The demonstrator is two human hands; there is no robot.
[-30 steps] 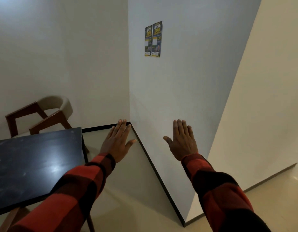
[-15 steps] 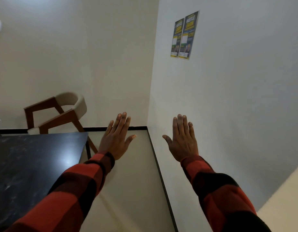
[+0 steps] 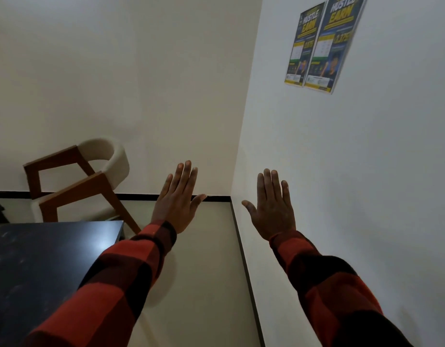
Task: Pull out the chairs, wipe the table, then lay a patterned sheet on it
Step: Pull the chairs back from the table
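A dark, glossy table (image 3: 46, 259) fills the lower left, with only its right end in view. Beyond its far corner stands a chair (image 3: 78, 181) with a brown wooden frame and a cream curved back, close to the back wall and apart from the table. My left hand (image 3: 177, 204) is stretched forward, flat, fingers apart, holding nothing, above the floor to the right of the table. My right hand (image 3: 272, 209) is held out the same way near the right wall. Both arms wear red and black checked sleeves. No cloth or sheet is in view.
A white wall (image 3: 354, 184) runs along the right, close to my right hand, with two posters (image 3: 319, 43) high on it. A beige floor strip (image 3: 203, 271) lies between table and wall. A black skirting line (image 3: 141, 197) edges the back wall.
The view has swung left and come closer: the chair, table and posters have shifted right and grown in the frame. Both hands stay stretched out flat and empty.
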